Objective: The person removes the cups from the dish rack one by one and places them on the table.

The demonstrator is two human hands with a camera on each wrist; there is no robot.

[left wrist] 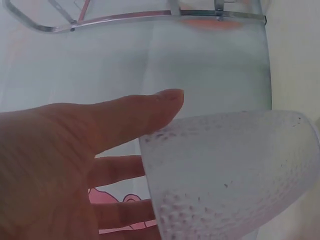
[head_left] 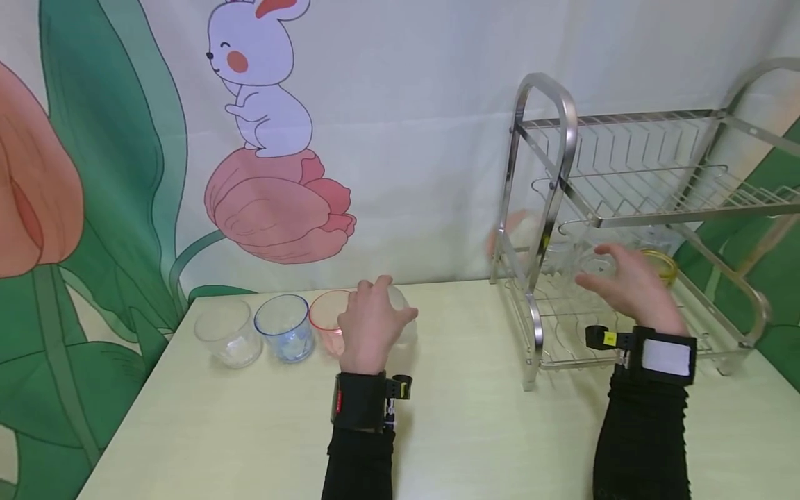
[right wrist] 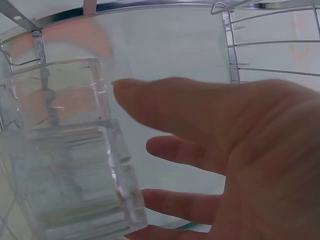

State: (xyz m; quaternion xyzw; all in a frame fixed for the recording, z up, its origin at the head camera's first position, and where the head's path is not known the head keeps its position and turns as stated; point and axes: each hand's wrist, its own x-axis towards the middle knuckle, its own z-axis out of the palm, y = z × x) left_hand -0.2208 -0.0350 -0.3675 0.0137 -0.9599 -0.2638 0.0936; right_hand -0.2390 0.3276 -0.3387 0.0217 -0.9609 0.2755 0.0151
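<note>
Over a whitish translucent cup [left wrist: 225,175] with a dimpled side hangs my left hand [head_left: 371,319]. Its thumb is extended at the cup's near edge, and the other fingers reach behind the cup without visibly curling round it. Left of that hand stand a pink-rimmed glass [head_left: 325,312], a blue-rimmed glass [head_left: 284,330] and a clear glass [head_left: 228,337]. My right hand [head_left: 634,285] is inside the rack's lower level with thumb and fingers spread. Beside its fingertips is a clear thick-walled glass [right wrist: 75,180]; the thumb stands apart from it.
A two-level metal dish rack [head_left: 537,305] stands at the right of the pale table [head_left: 462,417]. Another clear glass [right wrist: 60,95] and a yellow-rimmed item [head_left: 662,264] are on its lower level. A printed cloth [head_left: 425,160] hangs behind.
</note>
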